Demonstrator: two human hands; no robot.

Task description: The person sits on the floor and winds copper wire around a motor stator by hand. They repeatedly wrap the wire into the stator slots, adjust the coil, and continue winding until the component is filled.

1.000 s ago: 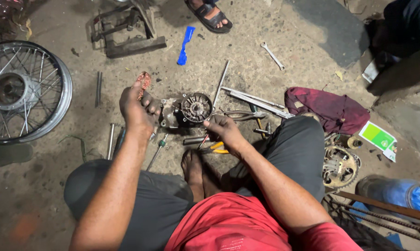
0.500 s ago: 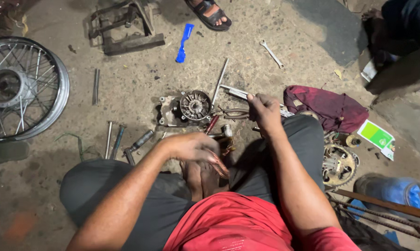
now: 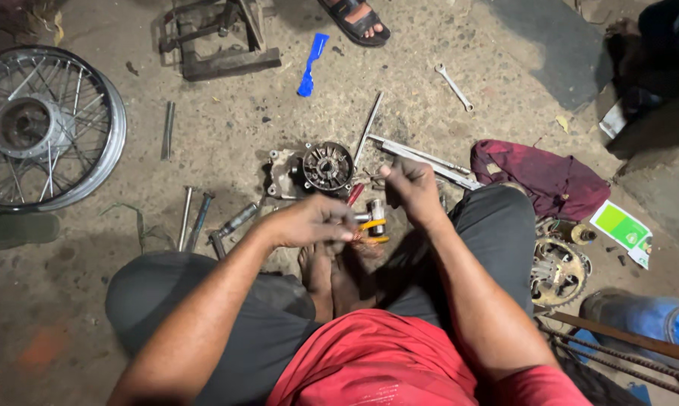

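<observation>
Person seated on the concrete floor (image 3: 227, 135), knees apart, bare feet (image 3: 330, 272) together at the near centre.

Left hand (image 3: 313, 220): fingers curled shut around a small hammer (image 3: 372, 217) with a metal head and an orange-yellow handle; the head stands just right of the knuckles, the handle end shows below the hand, over the feet.

Right hand (image 3: 411, 188): closed in a loose fist, thumb on top. Something thin seems pinched in it; cannot tell what. It hovers just right of the hammer head, near the round engine part.

Round engine part (image 3: 327, 166): dark, toothed hub on a pale metal plate, on the floor just beyond both hands. A red-handled tool (image 3: 354, 195) lies between it and the hammer.

Around it:
- thin steel rod (image 3: 369, 128) running away from the hub; flat metal bars (image 3: 422, 159) to its right
- maroon rag (image 3: 539, 177), right
- bolts and pins (image 3: 198, 219), left of the hands
- spoked wheel (image 3: 42, 128), far left
- blue plastic scraper (image 3: 310, 65) and spanner (image 3: 454, 86), far
- sprocket (image 3: 557, 272), near right, beside the right knee
- green and white carton (image 3: 622, 228), right; contents not visible
- another person's sandalled foot (image 3: 357, 19), far edge
</observation>
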